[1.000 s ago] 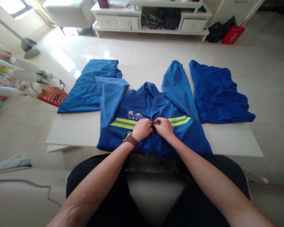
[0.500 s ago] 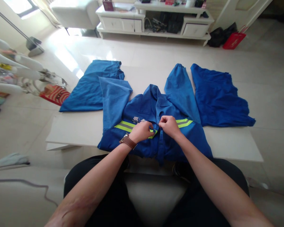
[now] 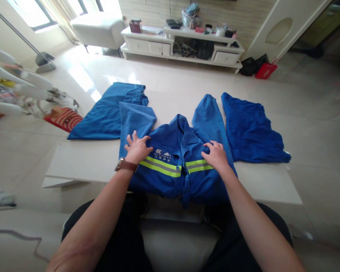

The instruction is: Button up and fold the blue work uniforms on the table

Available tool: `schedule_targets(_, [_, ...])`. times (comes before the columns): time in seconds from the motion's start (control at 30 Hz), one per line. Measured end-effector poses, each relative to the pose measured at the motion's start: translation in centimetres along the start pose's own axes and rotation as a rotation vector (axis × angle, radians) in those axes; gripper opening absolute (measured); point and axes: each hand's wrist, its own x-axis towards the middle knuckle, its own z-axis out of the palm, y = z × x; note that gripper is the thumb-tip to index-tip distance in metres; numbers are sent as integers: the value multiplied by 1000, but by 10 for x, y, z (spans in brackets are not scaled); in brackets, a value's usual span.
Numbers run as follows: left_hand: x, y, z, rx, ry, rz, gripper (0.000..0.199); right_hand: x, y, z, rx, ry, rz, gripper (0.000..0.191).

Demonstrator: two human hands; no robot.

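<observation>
A blue work jacket (image 3: 161,185) with a yellow-and-grey reflective band lies front up before me, its collar pointing away and its lower part over the near table edge. White lettering shows on the chest, and a button is visible on the band. My left hand (image 3: 137,148) is over the chest near the sleeve on the left, fingers spread. On the other side of the front opening, my right hand (image 3: 216,154) is at the band's outer end with fingers apart. Neither hand holds anything; whether the fingertips touch the cloth I cannot tell.
The jacket lies on a white table (image 3: 82,160). One folded blue garment (image 3: 107,113) lies on the left, another blue garment (image 3: 252,132) on the right. Beyond stands a white TV cabinet (image 3: 150,47). A red striped bag (image 3: 65,119) and a cluttered rack are at the left.
Both hands have let go at the jacket's front opening and moved apart, left hand to the left, right hand to the right. The chest lettering is uncovered. The camera view has tilted up.
</observation>
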Motion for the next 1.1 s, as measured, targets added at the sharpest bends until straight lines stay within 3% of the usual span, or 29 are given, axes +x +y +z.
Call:
schedule_targets(0.1, [9, -14, 2, 9, -5, -40, 61, 4, 14, 9, -136, -68, 128, 42])
schedule_targets(0.2, [14, -15, 8, -65, -71, 11, 64, 8, 13, 13, -137, -47, 132, 44])
schedule_targets(0.33, [11, 1, 7, -141, 25, 131, 51, 2, -1, -4, 42, 111, -51, 43])
schedule_targets(0.47, [2, 10, -7, -173, 2, 141, 34, -17, 1, -27, 288, 83, -247, 32])
schedule_targets(0.53, [-1, 8, -9, -152, 9, 71, 47, -22, 13, -29, 290, 122, -156, 22])
schedule_targets(0.6, [-2, 5, -2, -95, 10, -18, 86, -22, 27, -23, 225, 189, 62, 22])
schedule_targets(0.67, [-3, 4, 12, -34, -39, -54, 113, -17, 36, -12, 170, 170, 239, 51])
schedule_targets(0.7, [-3, 5, 21, -16, -62, -39, 114, -15, 39, -6, 155, 128, 290, 68])
schedule_targets(0.77, [-4, 9, 37, -25, -85, 17, 95, -10, 40, 5, 137, 48, 339, 93])
schedule_targets(0.8, [-5, 11, 42, -53, -102, 45, 81, -9, 39, 10, 136, 16, 336, 94])
schedule_targets(0.87, [-7, 12, 43, -149, -133, 95, 55, -9, 36, 15, 178, -62, 281, 74])
schedule_targets(0.97, [-14, 1, 20, -304, -19, 130, 35, -12, 36, 9, 262, -146, 160, 30])
schedule_targets(1.03, [-20, -12, -9, -367, 154, 141, 30, -14, 40, -8, 270, -48, 148, 20])
schedule_targets(1.1, [-25, -23, -42, -412, 328, 177, 28, -12, 43, -36, 276, 140, 118, 22])
